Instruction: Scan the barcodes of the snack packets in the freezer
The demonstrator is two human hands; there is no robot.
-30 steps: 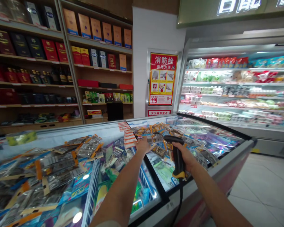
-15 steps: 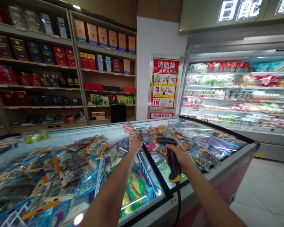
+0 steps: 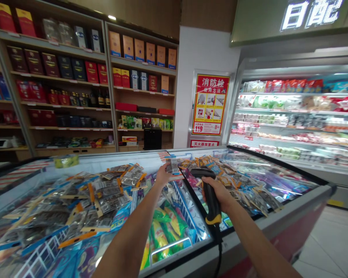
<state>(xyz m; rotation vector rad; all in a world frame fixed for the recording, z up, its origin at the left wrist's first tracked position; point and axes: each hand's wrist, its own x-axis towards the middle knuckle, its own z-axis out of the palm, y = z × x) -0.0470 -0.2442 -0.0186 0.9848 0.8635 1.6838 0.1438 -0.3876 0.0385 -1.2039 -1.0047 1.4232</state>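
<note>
My right hand (image 3: pixel 219 193) is wrapped round the grip of a black and yellow barcode scanner (image 3: pixel 211 197), whose head points left and away from me. A cable hangs from its base. Slightly left of the scanner, my left hand (image 3: pixel 163 174) pinches a small snack packet (image 3: pixel 172 166), its printed side partly visible. Both hands are above the chest freezer (image 3: pixel 191 247). Heaps of similar packets (image 3: pixel 104 193) lie on the left, and another pile of packets (image 3: pixel 234 177) rests on the glass to the right.
A white wire basket (image 3: pixel 181 200) with green and yellow bags (image 3: pixel 165 227) sits inside the freezer. Behind stand shelves (image 3: pixel 145 92) of boxes and bottles. A red fire-hydrant poster (image 3: pixel 211 104) hangs on the wall, and a lit refrigerated display (image 3: pixel 295 119) stands at the right.
My view has swung slightly left. The left hand has drawn the packet a little nearer to the scanner's side, and more of its face shows. The scanner stays in my right hand.
</note>
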